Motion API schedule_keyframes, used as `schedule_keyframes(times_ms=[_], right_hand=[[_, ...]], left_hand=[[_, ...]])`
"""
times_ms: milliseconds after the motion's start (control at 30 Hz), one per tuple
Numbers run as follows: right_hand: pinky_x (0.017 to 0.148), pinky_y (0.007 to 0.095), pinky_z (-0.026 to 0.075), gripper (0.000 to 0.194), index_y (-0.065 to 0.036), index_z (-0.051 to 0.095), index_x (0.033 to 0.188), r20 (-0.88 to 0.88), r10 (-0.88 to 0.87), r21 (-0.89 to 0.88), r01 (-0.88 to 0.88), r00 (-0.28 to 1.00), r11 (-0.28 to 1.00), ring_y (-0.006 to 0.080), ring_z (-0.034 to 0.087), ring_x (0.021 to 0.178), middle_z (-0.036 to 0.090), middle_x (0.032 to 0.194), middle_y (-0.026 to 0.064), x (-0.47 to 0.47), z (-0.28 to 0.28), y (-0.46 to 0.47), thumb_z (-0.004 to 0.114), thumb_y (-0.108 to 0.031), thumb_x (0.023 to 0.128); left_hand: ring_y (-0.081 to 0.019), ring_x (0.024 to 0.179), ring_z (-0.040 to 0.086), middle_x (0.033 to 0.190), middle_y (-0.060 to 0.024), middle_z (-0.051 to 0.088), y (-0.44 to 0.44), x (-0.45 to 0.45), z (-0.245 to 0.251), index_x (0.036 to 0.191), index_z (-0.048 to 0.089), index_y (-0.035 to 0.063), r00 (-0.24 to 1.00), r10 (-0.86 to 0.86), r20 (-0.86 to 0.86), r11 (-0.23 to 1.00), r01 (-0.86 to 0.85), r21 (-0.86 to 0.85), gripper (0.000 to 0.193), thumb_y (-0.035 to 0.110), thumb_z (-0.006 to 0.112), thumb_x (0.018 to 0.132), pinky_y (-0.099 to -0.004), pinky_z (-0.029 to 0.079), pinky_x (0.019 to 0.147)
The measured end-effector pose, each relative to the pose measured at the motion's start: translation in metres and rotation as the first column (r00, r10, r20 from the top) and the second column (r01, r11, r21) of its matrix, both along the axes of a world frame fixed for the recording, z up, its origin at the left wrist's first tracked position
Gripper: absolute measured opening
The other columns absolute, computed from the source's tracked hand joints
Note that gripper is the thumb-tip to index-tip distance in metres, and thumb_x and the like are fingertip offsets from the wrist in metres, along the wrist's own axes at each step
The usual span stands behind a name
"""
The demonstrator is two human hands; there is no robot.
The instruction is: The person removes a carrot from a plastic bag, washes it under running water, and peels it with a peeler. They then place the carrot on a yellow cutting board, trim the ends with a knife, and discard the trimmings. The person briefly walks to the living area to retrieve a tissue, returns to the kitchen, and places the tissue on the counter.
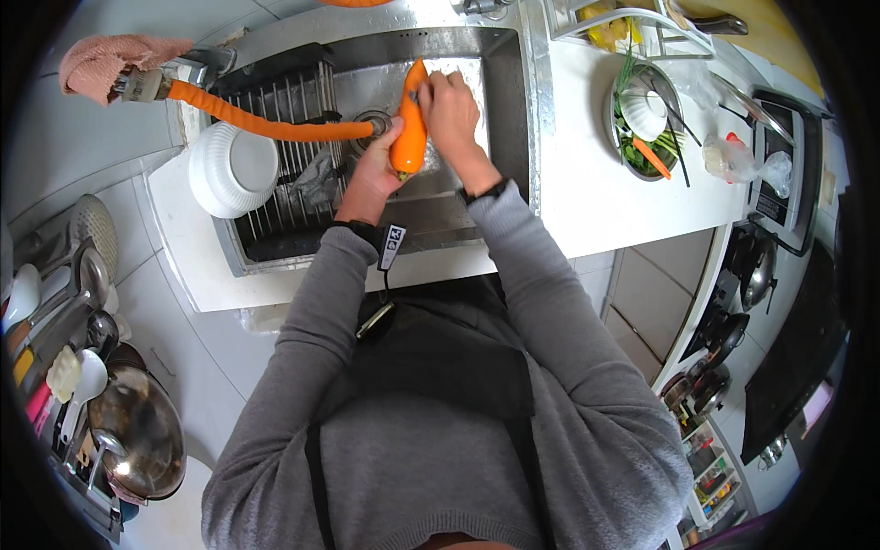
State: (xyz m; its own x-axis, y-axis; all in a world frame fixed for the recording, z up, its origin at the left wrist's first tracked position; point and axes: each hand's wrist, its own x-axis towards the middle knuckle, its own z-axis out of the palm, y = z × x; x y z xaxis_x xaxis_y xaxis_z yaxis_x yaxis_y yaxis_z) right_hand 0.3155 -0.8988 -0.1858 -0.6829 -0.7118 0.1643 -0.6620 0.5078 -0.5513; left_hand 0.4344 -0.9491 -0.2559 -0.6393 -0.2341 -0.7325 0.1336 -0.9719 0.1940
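Note:
A large whole carrot [410, 141] is gripped in my left hand [375, 168], thumb along its side, above the steel sink [505, 89]. Its stem end points towards me and its thin tip points away. My right hand [454, 113] is curled against the carrot's right side. By those fingertips a small grey tool [413, 97], possibly a peeler, lies against the skin; the hand hides most of it. An orange hose [268, 127] runs from the tap, and its metal end is close to my left thumb, above the drain.
A drying rack [289, 96] covers the sink's left part, with a grey cloth [316, 182] and a white ribbed bowl [234, 168]. On the right counter [577, 137], a metal bowl [608, 113] holds greens, a carrot piece, chopsticks and a white bowl. A pink cloth [124, 62] wraps the tap.

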Motion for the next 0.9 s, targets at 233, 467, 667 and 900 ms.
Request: schedule_keyframes(times_ms=[233,467,667,900], right_hand=[[0.064,0.0442,0.049,0.012,-0.007,0.065,0.084,0.234,0.019,-0.037,-0.010,0.972,0.999,0.0373,0.061,0.073,0.061,0.083,0.0166,-0.015,-0.011,0.013,0.066,-0.019,0.085],[0.071,0.0468,0.051,0.015,-0.008,0.064,0.087,0.053,0.192,-0.190,-0.179,0.980,0.965,0.0377,0.058,0.084,0.060,0.097,0.0157,0.006,-0.054,0.011,0.070,-0.018,0.078],[0.065,0.0440,0.055,0.020,-0.009,0.066,0.096,0.020,0.305,-0.129,-0.300,0.952,0.945,0.0318,0.061,0.086,0.057,0.092,0.0116,0.042,-0.039,0.018,0.068,-0.015,0.077],[0.063,0.0459,0.049,0.015,-0.008,0.061,0.089,-0.002,0.097,-0.010,-0.097,0.995,0.995,0.0351,0.058,0.076,0.057,0.086,0.0124,-0.005,-0.004,-0.025,0.068,-0.015,0.078]], left_hand=[[-0.0217,0.098,0.062,0.108,-0.0039,0.062,-0.005,0.015,0.002,0.116,0.059,0.0155,0.995,-0.037,-0.093,0.999,0.041,0.034,0.028,0.027,0.066,0.091,-0.0405,0.053,0.081],[-0.0215,0.101,0.062,0.111,-0.0063,0.063,-0.002,0.010,-0.029,0.119,0.059,0.0131,0.996,-0.073,-0.051,0.994,0.076,0.080,0.040,0.044,0.059,0.094,-0.0406,0.053,0.085],[-0.0197,0.101,0.062,0.114,-0.0059,0.064,-0.002,0.010,-0.020,0.121,0.058,0.0127,1.000,-0.024,-0.011,1.000,0.024,-0.014,0.042,0.045,0.056,0.095,-0.0399,0.056,0.081],[-0.0185,0.091,0.064,0.106,-0.0034,0.065,-0.007,0.006,-0.011,0.117,0.057,0.0141,0.990,-0.128,-0.052,0.987,0.122,-0.106,0.040,0.048,0.054,0.096,-0.0328,0.056,0.067]])
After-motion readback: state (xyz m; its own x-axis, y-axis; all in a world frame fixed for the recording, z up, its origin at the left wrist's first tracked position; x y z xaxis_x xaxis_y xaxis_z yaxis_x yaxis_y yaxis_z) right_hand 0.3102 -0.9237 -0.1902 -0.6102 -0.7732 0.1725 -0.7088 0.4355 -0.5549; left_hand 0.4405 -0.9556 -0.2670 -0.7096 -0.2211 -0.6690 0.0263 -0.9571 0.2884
